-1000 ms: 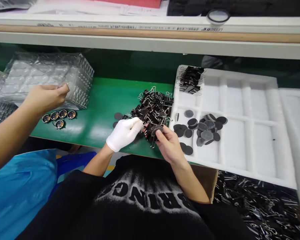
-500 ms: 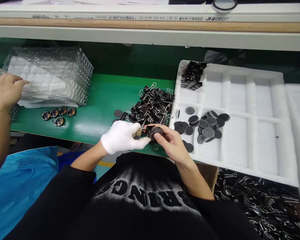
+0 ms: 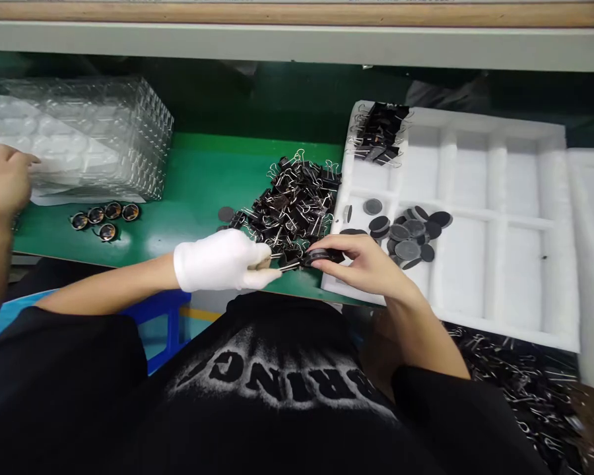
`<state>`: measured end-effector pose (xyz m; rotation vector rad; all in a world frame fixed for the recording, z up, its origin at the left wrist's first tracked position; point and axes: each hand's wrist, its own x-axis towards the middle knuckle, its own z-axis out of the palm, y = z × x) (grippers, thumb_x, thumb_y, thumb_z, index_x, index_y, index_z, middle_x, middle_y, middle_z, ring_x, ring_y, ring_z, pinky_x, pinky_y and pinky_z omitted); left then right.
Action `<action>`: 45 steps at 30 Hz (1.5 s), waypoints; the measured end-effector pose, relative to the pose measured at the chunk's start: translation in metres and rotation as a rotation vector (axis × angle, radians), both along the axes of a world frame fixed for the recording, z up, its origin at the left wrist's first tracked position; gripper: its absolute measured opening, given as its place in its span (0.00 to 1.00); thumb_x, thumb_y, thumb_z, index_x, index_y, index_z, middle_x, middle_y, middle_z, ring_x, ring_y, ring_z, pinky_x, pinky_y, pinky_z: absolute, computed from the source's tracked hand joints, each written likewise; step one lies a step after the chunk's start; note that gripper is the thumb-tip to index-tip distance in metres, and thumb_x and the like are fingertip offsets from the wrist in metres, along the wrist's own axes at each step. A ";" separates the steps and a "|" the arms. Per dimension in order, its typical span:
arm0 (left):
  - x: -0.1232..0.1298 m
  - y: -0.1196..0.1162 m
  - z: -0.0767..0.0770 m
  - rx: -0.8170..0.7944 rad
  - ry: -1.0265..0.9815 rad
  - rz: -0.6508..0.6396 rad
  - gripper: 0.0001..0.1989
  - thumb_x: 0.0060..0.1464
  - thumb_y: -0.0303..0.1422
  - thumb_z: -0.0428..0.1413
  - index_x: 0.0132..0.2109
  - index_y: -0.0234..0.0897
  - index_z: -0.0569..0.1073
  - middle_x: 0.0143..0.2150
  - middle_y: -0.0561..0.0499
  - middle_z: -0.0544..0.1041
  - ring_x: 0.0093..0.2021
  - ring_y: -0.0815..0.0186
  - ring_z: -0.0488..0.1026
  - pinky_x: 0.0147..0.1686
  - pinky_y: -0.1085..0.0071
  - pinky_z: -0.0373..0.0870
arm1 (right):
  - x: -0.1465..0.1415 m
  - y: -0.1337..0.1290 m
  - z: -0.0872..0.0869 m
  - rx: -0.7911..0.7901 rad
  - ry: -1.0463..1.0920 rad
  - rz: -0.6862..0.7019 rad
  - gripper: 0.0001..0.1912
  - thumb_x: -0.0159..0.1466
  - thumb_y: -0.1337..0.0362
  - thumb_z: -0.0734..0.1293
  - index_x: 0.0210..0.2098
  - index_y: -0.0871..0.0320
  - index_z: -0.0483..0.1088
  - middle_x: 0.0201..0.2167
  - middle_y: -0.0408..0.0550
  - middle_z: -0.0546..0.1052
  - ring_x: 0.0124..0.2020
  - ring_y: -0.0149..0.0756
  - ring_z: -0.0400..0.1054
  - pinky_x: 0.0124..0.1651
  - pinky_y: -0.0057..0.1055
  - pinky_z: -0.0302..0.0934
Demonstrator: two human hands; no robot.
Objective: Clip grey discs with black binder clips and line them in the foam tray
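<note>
My left hand (image 3: 228, 261), in a white glove with bare fingertips showing, pinches the wire handles of a black binder clip (image 3: 292, 257). My right hand (image 3: 363, 262) is bare and grips a dark round disc (image 3: 319, 256) between thumb and fingers, at the clip's right side. The clip and the disc meet between my hands, low over the front of the green table. Just behind them lies a heap of black binder clips (image 3: 297, 198). Part of the disc is hidden by my fingers.
A white foam tray (image 3: 499, 214) at right holds loose dark discs (image 3: 408, 241) and clips (image 3: 381, 132). Clear plastic trays (image 3: 94, 138) are stacked at left, near small round pieces (image 3: 113, 211) and another person's hand (image 3: 2, 178). More clips (image 3: 529, 389) fill a box below right.
My hands have moved apart slightly, the clip's handles now stretching between them and the disc turned more edge-on. The view has shifted, and the other person's hand stays at the clear trays.
</note>
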<state>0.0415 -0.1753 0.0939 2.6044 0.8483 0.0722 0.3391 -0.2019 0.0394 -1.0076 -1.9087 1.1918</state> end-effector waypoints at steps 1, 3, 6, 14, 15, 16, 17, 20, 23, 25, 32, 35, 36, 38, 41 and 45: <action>0.001 -0.001 0.001 0.021 0.010 -0.040 0.25 0.71 0.49 0.51 0.28 0.40 0.67 0.17 0.58 0.60 0.17 0.71 0.54 0.23 0.69 0.47 | 0.000 0.002 0.002 0.023 -0.011 0.057 0.11 0.70 0.56 0.74 0.47 0.53 0.84 0.43 0.48 0.87 0.42 0.41 0.81 0.46 0.35 0.73; 0.005 -0.004 0.001 0.065 0.034 -0.094 0.27 0.72 0.52 0.49 0.28 0.40 0.66 0.16 0.58 0.58 0.16 0.71 0.53 0.22 0.69 0.46 | 0.000 0.004 0.005 0.070 -0.019 0.140 0.10 0.70 0.57 0.74 0.48 0.53 0.84 0.43 0.47 0.87 0.41 0.39 0.82 0.45 0.33 0.73; 0.009 -0.006 0.000 0.104 0.081 -0.140 0.29 0.73 0.53 0.47 0.27 0.40 0.67 0.15 0.57 0.58 0.16 0.70 0.52 0.22 0.68 0.44 | -0.002 0.002 0.006 0.131 -0.045 0.181 0.08 0.70 0.60 0.74 0.47 0.54 0.85 0.42 0.47 0.88 0.38 0.36 0.82 0.43 0.31 0.72; 0.015 -0.009 0.000 0.142 0.152 -0.115 0.32 0.70 0.59 0.45 0.30 0.40 0.72 0.15 0.56 0.60 0.15 0.68 0.55 0.23 0.68 0.46 | 0.005 -0.007 0.010 0.242 -0.071 0.187 0.07 0.73 0.63 0.72 0.47 0.57 0.83 0.40 0.47 0.87 0.36 0.34 0.81 0.40 0.29 0.71; 0.017 -0.008 0.003 0.109 0.148 -0.088 0.32 0.69 0.61 0.46 0.31 0.40 0.73 0.16 0.56 0.63 0.16 0.68 0.58 0.23 0.69 0.48 | 0.007 -0.008 0.011 0.278 -0.069 0.183 0.08 0.74 0.63 0.72 0.48 0.58 0.82 0.41 0.48 0.87 0.37 0.34 0.81 0.41 0.29 0.72; 0.020 -0.007 0.007 0.050 0.133 -0.052 0.31 0.68 0.61 0.47 0.32 0.39 0.74 0.18 0.55 0.66 0.18 0.68 0.62 0.24 0.69 0.52 | 0.010 -0.009 0.012 0.327 -0.069 0.171 0.08 0.74 0.63 0.71 0.48 0.58 0.82 0.42 0.49 0.87 0.38 0.34 0.81 0.41 0.29 0.73; 0.025 -0.006 0.012 -0.047 0.106 -0.015 0.31 0.68 0.60 0.47 0.34 0.39 0.75 0.21 0.53 0.71 0.20 0.67 0.66 0.26 0.69 0.56 | 0.012 -0.011 0.012 0.391 -0.075 0.149 0.08 0.75 0.63 0.70 0.49 0.58 0.81 0.43 0.50 0.86 0.40 0.35 0.82 0.43 0.30 0.74; 0.043 0.001 0.023 -0.548 -0.034 0.191 0.35 0.71 0.61 0.39 0.37 0.38 0.77 0.31 0.46 0.82 0.28 0.64 0.77 0.29 0.69 0.66 | 0.019 -0.015 0.013 0.677 -0.148 0.008 0.10 0.76 0.67 0.68 0.53 0.56 0.79 0.48 0.53 0.86 0.47 0.39 0.81 0.48 0.37 0.75; 0.063 0.006 0.025 -1.104 -0.126 0.420 0.42 0.67 0.68 0.39 0.38 0.34 0.78 0.33 0.42 0.83 0.26 0.64 0.77 0.25 0.70 0.66 | 0.022 -0.019 0.015 1.008 -0.299 -0.137 0.14 0.73 0.74 0.68 0.56 0.57 0.78 0.51 0.56 0.86 0.52 0.44 0.81 0.48 0.42 0.75; 0.073 0.007 0.024 -1.282 -0.170 0.463 0.40 0.63 0.70 0.48 0.39 0.33 0.78 0.26 0.46 0.78 0.21 0.67 0.71 0.21 0.71 0.61 | 0.023 -0.021 0.016 1.179 -0.391 -0.182 0.15 0.72 0.76 0.69 0.56 0.60 0.78 0.51 0.59 0.86 0.54 0.46 0.81 0.48 0.43 0.75; 0.083 0.004 0.029 -1.144 -0.181 0.335 0.35 0.63 0.64 0.57 0.25 0.37 0.73 0.14 0.53 0.67 0.16 0.72 0.61 0.23 0.70 0.62 | 0.032 -0.036 0.017 1.287 -0.457 -0.196 0.17 0.71 0.75 0.71 0.57 0.59 0.79 0.55 0.59 0.85 0.59 0.50 0.80 0.48 0.47 0.77; 0.083 0.002 0.030 -1.112 -0.135 0.291 0.35 0.65 0.63 0.55 0.23 0.38 0.73 0.13 0.53 0.67 0.16 0.71 0.63 0.30 0.69 0.71 | 0.034 -0.043 0.018 1.240 -0.404 -0.210 0.20 0.69 0.76 0.72 0.59 0.56 0.79 0.58 0.57 0.84 0.61 0.51 0.79 0.48 0.48 0.77; 0.084 0.001 0.030 -1.097 -0.116 0.278 0.35 0.66 0.62 0.54 0.23 0.38 0.74 0.13 0.53 0.67 0.16 0.71 0.64 0.32 0.69 0.73 | 0.033 -0.045 0.018 1.244 -0.401 -0.222 0.20 0.69 0.76 0.72 0.59 0.57 0.79 0.57 0.58 0.84 0.62 0.52 0.78 0.49 0.48 0.77; 0.086 0.001 0.030 -1.067 -0.086 0.256 0.36 0.68 0.62 0.52 0.24 0.38 0.74 0.13 0.53 0.68 0.16 0.71 0.65 0.33 0.69 0.73 | 0.033 -0.046 0.016 1.279 -0.425 -0.250 0.19 0.69 0.76 0.72 0.58 0.60 0.79 0.56 0.59 0.84 0.62 0.51 0.78 0.50 0.46 0.76; 0.092 0.012 0.033 -0.966 -0.049 0.238 0.35 0.69 0.62 0.49 0.28 0.38 0.74 0.17 0.51 0.73 0.17 0.70 0.68 0.25 0.71 0.67 | 0.037 -0.042 0.007 1.268 -0.504 -0.350 0.24 0.71 0.74 0.71 0.65 0.57 0.74 0.60 0.57 0.83 0.65 0.48 0.75 0.58 0.47 0.71; 0.117 0.057 0.036 -0.435 -0.032 0.238 0.26 0.71 0.56 0.51 0.40 0.37 0.75 0.29 0.50 0.80 0.24 0.67 0.73 0.28 0.70 0.65 | 0.050 -0.036 -0.010 0.981 -0.650 -0.705 0.31 0.73 0.63 0.71 0.73 0.46 0.66 0.71 0.58 0.74 0.72 0.59 0.67 0.67 0.60 0.58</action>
